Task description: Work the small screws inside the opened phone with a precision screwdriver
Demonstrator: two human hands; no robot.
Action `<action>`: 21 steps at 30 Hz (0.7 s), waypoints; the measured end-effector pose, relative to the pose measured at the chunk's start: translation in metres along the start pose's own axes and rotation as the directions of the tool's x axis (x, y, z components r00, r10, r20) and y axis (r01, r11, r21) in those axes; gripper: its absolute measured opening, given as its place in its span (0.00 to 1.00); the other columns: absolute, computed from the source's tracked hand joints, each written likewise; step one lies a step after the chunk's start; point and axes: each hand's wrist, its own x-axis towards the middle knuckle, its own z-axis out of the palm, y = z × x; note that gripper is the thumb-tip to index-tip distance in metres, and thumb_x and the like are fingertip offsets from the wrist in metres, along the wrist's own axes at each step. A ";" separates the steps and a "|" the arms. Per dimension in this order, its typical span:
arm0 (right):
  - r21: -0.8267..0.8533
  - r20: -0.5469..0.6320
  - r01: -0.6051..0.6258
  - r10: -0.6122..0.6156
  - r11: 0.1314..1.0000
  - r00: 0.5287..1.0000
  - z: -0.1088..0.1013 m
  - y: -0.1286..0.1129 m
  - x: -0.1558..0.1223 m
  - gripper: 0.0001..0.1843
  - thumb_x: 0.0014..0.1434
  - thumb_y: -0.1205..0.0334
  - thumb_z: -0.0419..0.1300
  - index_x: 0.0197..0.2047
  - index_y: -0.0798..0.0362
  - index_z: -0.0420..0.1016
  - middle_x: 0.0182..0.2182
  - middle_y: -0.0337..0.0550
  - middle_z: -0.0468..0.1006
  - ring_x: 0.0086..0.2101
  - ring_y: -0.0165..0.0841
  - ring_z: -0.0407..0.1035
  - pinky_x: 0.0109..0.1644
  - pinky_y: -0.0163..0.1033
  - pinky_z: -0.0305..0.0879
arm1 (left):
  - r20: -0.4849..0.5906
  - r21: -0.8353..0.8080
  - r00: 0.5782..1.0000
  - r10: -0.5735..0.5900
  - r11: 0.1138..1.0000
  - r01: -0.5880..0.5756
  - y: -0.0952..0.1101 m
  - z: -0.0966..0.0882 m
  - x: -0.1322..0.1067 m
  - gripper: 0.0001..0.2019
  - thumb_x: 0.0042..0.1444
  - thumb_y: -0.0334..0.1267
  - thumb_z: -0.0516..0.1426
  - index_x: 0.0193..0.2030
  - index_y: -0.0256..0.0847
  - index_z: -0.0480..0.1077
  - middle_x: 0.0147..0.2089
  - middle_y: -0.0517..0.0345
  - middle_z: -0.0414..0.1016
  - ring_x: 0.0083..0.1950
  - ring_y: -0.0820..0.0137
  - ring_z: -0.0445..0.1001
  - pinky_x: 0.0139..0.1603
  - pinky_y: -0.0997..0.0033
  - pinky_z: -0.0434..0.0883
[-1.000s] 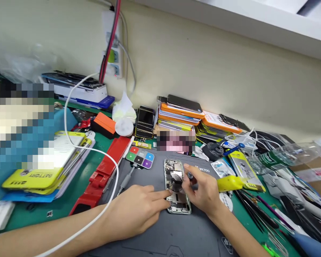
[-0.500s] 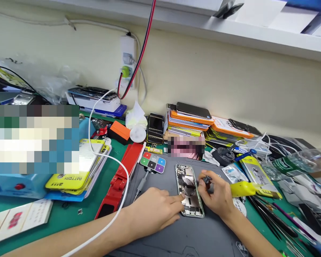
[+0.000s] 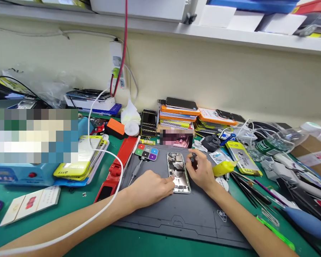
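An opened smartphone (image 3: 179, 175) lies on the grey work mat (image 3: 163, 217), its inner parts and metal shield plates exposed. My left hand (image 3: 153, 189) rests at the phone's left edge, fingers stretched out, with the fingertips touching its lower left side. Over the phone's right edge, my right hand (image 3: 202, 172) is closed around a dark screwdriver (image 3: 194, 159); only its upper end shows and the tip is hidden. A yellow squeeze bottle (image 3: 224, 167) lies just right of that hand. Left of the phone sits a pad of coloured squares (image 3: 146, 152).
A red folding holder (image 3: 115, 171) and yellow battery packs (image 3: 80, 160) stand at left. Phone boxes (image 3: 178, 114) are stacked at the back. Tweezers (image 3: 246, 189), a green bottle (image 3: 270, 144) and a blue air blower (image 3: 307, 221) crowd the right. A white cable (image 3: 120, 167) crosses the left side.
The camera view has shifted, so the bench, phone and hands appear higher and further left. Both hands keep about the same places at the phone, the screwdriver still in my right hand.
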 end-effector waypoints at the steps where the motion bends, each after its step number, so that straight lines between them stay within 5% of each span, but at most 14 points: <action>1: 0.031 -0.015 -0.031 0.032 0.999 0.999 0.000 -0.004 0.001 0.22 0.73 0.53 0.67 0.65 0.52 0.75 0.61 0.51 0.79 0.54 0.44 0.80 0.57 0.55 0.81 | 0.004 0.013 1.000 0.016 1.000 -0.016 -0.001 -0.002 0.001 0.09 0.77 0.41 0.59 0.49 0.38 0.77 0.58 0.46 0.86 0.35 0.65 0.86 0.31 0.70 0.77; 3: 0.100 -0.042 -0.100 0.105 0.990 0.994 -0.001 -0.016 0.003 0.21 0.74 0.53 0.66 0.65 0.53 0.75 0.57 0.49 0.81 0.48 0.40 0.81 0.50 0.50 0.83 | 0.013 0.037 0.999 0.052 0.998 -0.052 -0.002 -0.006 0.005 0.08 0.77 0.41 0.60 0.47 0.39 0.76 0.57 0.47 0.87 0.33 0.65 0.86 0.28 0.70 0.73; 6: 0.213 0.002 -0.206 0.211 0.955 0.978 -0.006 -0.038 0.002 0.26 0.78 0.59 0.59 0.74 0.44 0.59 0.41 0.39 0.80 0.25 0.30 0.75 0.31 0.40 0.81 | 0.026 0.064 0.996 0.082 0.994 -0.084 -0.002 -0.009 0.011 0.06 0.76 0.35 0.59 0.45 0.38 0.75 0.57 0.47 0.87 0.29 0.66 0.84 0.24 0.69 0.68; 8: 0.284 0.056 -0.277 0.272 0.918 0.961 -0.009 -0.051 -0.002 0.26 0.77 0.60 0.60 0.73 0.42 0.58 0.40 0.37 0.79 0.21 0.28 0.74 0.23 0.36 0.78 | 0.035 0.065 0.994 0.100 0.993 -0.102 -0.002 -0.009 0.013 0.05 0.75 0.31 0.58 0.45 0.38 0.76 0.58 0.46 0.86 0.28 0.66 0.83 0.22 0.66 0.66; 16: 0.479 0.197 -0.467 0.427 0.744 0.882 -0.005 -0.067 -0.022 0.25 0.80 0.59 0.53 0.75 0.35 0.53 0.46 0.40 0.76 0.31 0.30 0.80 0.36 0.40 0.88 | 0.002 -0.106 0.997 0.083 0.991 -0.082 -0.013 -0.008 0.008 0.11 0.79 0.35 0.53 0.52 0.42 0.78 0.66 0.58 0.83 0.32 0.64 0.82 0.30 0.59 0.72; 21: 0.413 0.197 -0.348 0.291 0.842 0.936 -0.010 -0.065 -0.038 0.33 0.78 0.68 0.53 0.79 0.37 0.51 0.49 0.49 0.80 0.46 0.38 0.83 0.47 0.44 0.89 | -0.034 -0.353 0.999 -0.018 0.936 0.005 -0.020 -0.004 0.006 0.14 0.82 0.41 0.51 0.55 0.47 0.80 0.62 0.64 0.86 0.34 0.67 0.84 0.34 0.63 0.72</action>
